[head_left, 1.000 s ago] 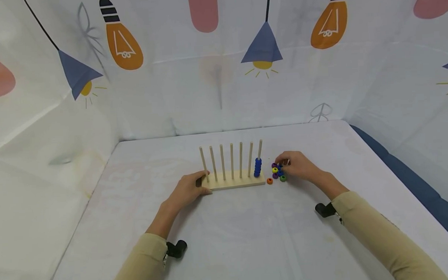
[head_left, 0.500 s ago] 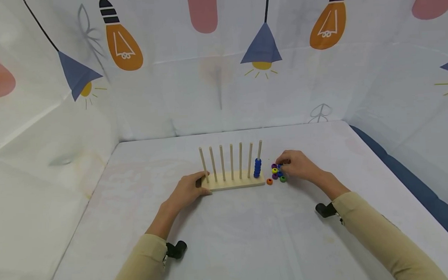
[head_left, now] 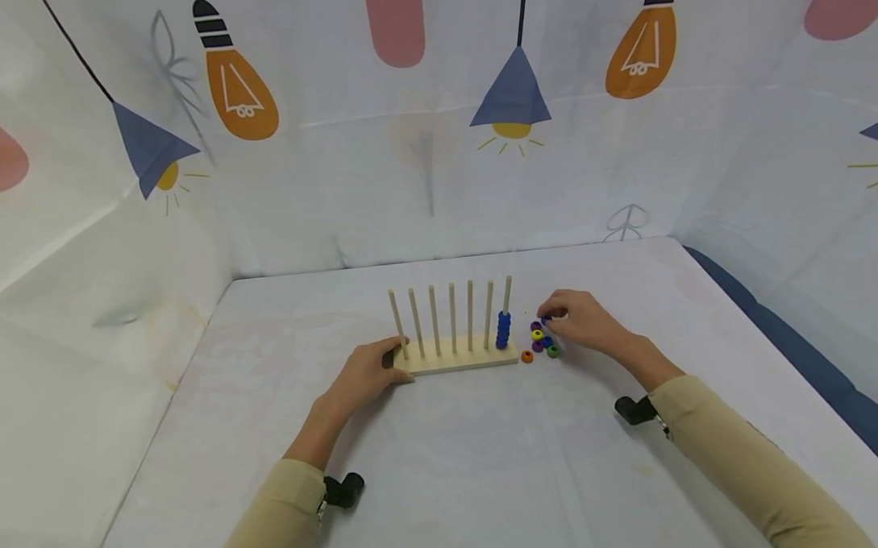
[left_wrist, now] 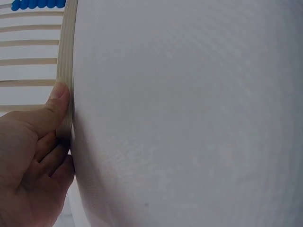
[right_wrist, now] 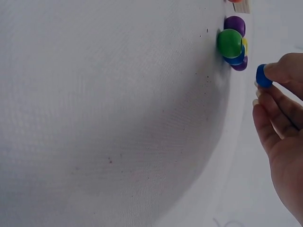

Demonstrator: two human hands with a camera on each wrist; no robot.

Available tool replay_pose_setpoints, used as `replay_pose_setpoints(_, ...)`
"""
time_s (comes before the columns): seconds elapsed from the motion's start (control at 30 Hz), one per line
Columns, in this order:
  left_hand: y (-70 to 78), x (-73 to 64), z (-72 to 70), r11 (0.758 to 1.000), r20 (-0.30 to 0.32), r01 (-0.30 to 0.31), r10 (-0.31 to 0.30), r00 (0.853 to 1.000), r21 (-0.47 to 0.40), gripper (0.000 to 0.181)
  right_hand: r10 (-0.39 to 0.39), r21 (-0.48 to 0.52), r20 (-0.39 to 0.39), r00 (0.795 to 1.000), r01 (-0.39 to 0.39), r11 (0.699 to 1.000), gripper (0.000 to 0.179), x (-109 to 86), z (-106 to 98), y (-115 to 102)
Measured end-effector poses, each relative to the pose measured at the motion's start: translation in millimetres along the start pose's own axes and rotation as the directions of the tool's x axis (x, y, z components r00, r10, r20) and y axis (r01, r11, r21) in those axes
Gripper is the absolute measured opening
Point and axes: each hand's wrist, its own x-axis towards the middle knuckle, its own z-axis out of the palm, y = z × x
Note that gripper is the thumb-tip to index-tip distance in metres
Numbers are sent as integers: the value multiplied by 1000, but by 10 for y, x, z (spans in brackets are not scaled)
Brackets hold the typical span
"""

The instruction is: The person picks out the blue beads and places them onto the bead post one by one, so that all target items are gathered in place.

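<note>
A wooden peg board with several upright pegs stands on the table; blue beads are stacked on its rightmost peg. My left hand grips the board's left end, thumb along the front edge in the left wrist view and fingers round the end. To the right of the board, my right hand pinches a blue bead between thumb and fingers, lifted off the table. Below it lies a small cluster of loose beads: green, purple, yellow and blue, with an orange bead nearest the board.
The white-covered table runs to a printed cloth wall behind it. A dark blue surface shows beyond the table's right edge. Small black cameras are strapped at both sleeves.
My right hand has risen slightly, and the blue bead it pinches is now off the cluster. The left hand keeps its grip on the peg board.
</note>
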Motion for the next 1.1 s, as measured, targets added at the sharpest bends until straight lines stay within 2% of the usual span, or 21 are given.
replay_pose_setpoints(0.13, 4, -7, -7, 1000, -1, -2, 2, 1000, 0, 70, -26, 2, -10, 1000, 26, 1000, 24, 2, -9, -5)
replay_pose_setpoints(0.57, -6, 1, -4, 1000, 0, -9, 9, 1000, -3, 70, -11, 8, -12, 1000, 11, 1000, 23, -7, -65, -92)
replay_pose_setpoints(1.1, -21, 14, 3, 1000, 1, -4, 4, 1000, 0, 72, -64, 23, -44, 997, 65, 998, 21, 3, -134, -191)
